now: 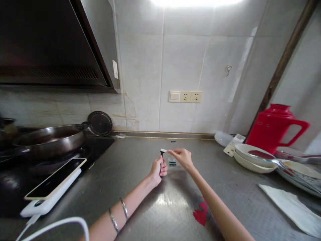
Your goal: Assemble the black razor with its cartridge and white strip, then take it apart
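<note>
Steel counter [140,187], tiled wall [180,60]

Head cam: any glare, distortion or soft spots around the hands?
Head view: the light at the top edge is blown out and glares off the steel counter below the hands; wide-angle bending curves the pipe and edges. Left hand and right hand are small and soft; the small black tool lacks detail.
</note>
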Demonstrator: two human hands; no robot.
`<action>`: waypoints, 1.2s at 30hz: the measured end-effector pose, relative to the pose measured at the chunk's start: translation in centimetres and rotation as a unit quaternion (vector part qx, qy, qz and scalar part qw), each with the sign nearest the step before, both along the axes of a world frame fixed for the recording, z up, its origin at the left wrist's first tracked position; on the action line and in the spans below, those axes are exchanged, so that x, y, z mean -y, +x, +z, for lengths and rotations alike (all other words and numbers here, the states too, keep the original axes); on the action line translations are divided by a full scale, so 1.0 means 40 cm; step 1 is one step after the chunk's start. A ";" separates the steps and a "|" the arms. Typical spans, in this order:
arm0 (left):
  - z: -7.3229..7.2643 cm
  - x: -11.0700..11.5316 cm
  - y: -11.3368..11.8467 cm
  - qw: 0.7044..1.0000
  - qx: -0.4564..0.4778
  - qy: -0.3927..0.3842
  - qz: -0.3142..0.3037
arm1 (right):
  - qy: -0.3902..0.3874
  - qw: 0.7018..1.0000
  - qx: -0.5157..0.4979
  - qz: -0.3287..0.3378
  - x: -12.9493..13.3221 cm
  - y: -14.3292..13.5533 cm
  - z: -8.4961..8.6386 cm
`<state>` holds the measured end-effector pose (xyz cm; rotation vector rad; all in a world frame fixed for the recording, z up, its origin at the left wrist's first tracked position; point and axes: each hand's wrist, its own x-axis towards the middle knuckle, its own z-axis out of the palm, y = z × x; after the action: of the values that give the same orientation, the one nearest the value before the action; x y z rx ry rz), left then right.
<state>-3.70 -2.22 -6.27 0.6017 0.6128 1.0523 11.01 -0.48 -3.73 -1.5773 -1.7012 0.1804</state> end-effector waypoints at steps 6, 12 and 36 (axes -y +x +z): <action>0.015 0.000 -0.007 0.999 0.011 0.031 0.038 | -0.001 1.000 -0.003 -0.013 -0.006 0.035 -0.006; 0.008 0.000 -0.002 0.999 -0.006 0.020 0.026 | 0.005 1.000 -0.015 -0.022 0.004 0.052 -0.007; 0.003 0.011 0.005 0.999 0.004 0.034 0.028 | 0.081 0.996 -0.004 -0.040 -0.006 0.061 -0.031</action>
<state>-3.48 -2.66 -6.16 0.6420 0.5910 1.1313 13.45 -0.25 -4.97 -1.5176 -1.6015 0.0072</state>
